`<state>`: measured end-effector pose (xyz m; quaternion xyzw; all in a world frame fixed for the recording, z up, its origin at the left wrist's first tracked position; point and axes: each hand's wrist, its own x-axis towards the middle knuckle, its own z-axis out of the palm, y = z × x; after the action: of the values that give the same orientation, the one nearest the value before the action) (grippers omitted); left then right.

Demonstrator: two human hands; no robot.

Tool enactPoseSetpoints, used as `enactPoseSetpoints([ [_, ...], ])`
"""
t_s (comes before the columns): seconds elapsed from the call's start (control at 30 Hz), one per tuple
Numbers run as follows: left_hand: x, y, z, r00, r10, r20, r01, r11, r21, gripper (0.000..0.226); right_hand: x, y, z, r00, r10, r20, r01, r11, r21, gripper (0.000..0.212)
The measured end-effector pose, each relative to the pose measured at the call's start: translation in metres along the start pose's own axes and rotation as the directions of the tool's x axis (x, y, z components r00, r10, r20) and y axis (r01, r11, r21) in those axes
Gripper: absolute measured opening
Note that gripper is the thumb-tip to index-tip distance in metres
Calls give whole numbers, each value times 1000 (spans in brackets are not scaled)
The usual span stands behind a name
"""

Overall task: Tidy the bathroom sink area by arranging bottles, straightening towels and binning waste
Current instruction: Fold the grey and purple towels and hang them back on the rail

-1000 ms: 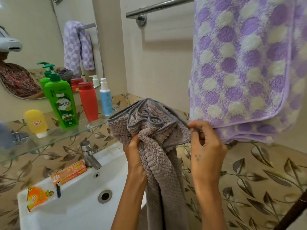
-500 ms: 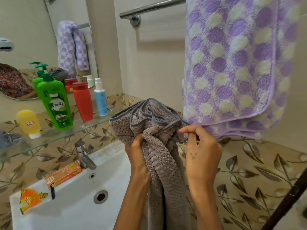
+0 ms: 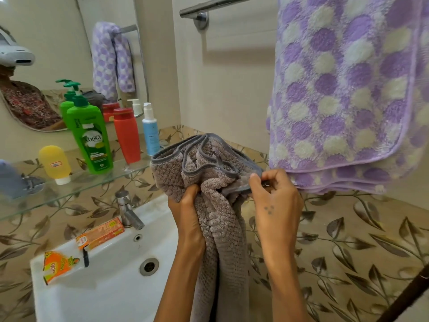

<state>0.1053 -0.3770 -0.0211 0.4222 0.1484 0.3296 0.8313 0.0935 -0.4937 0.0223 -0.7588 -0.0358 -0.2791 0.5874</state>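
Left hand: the left hand (image 3: 188,219) is fisted around a bunched fold of the grey waffle-textured towel with darker piped edging (image 3: 209,182), thumb upward.
Right hand: the right hand (image 3: 275,201) pinches the towel's dark edge between thumb and curled fingers.
Grey towel: held up between both hands above the right side of the basin, its length hanging down between the forearms.
Purple towel: a fluffy purple-and-white spotted towel (image 3: 343,89) hangs folded over the chrome wall rail (image 3: 216,5), just right of the hands.
Shelf: a clear glass shelf (image 3: 69,184) carries a yellow inverted tube (image 3: 54,163), a green pump bottle (image 3: 89,135), a red flat-capped bottle (image 3: 127,135) and a pale blue pump bottle (image 3: 149,131), all upright in a row.
Basin: the white ceramic sink (image 3: 104,280) has a steel tap (image 3: 126,211); an orange carton (image 3: 101,233) and an orange torn wrapper (image 3: 59,266) lie on its back rim.
Room: cream upper walls, leaf-patterned brown tiles (image 3: 348,252) below, a mirror (image 3: 69,43) behind the shelf.
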Motion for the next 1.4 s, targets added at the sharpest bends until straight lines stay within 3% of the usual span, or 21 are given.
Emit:
enactPoseSetpoints([
  [0.17,-1,7,-4,1000,30,1,-30,999,44,60,-2,-1,-1,995,-96,20,94,993,76,14],
  [0.3,-1,2,-5,997,67,30,-69,995,74,37,-7,-3,0,972,-214,102,215,977,-3,25],
  [0.37,-1,-1,-4,995,80,54,-84,993,80,27,-8,-4,-1,971,-196,138,201,979,-23,28],
  [0.5,-6,-2,0,988,103,112,-114,989,94,33,-8,-8,-5,970,-127,208,142,988,-62,31],
  [0.57,-7,-3,3,987,97,130,-108,991,80,33,-8,-7,-4,954,-108,280,154,977,-145,45],
  [0.63,-6,-7,4,986,78,147,-89,993,73,31,-8,-3,-2,943,-125,309,208,945,-253,40],
  [0.73,-2,-12,2,968,39,249,-65,993,94,35,-6,1,-3,958,-227,177,265,934,-239,15],
  [0.8,2,-14,3,934,1,358,-75,978,193,49,-3,3,-9,960,-273,66,281,942,-181,24],
  [0.87,7,-14,5,924,-16,382,-135,921,364,68,0,5,-14,960,-280,28,280,945,-169,27],
  [0.97,13,-14,1,930,121,347,-316,744,589,92,-1,10,-17,973,-222,69,230,962,-148,26],
  [1.07,13,-14,-5,862,320,394,-503,441,743,80,-1,16,-17,979,-188,81,197,972,-129,28],
  [1.1,13,-13,-6,833,373,408,-539,384,750,70,0,17,-18,978,-194,80,203,971,-126,27],
  [1.17,12,-7,-8,798,372,475,-602,434,671,48,0,17,-18,974,-211,85,219,969,-111,27],
  [1.27,3,4,-5,728,182,661,-543,742,393,19,-1,17,-16,968,-227,107,239,963,-121,27],
  [1.3,0,4,-3,677,141,722,-517,790,330,12,-1,17,-15,969,-221,112,235,964,-123,27],
  [1.4,-4,0,-3,539,79,839,-598,737,315,18,-2,20,-16,978,-177,109,183,981,-55,26],
])
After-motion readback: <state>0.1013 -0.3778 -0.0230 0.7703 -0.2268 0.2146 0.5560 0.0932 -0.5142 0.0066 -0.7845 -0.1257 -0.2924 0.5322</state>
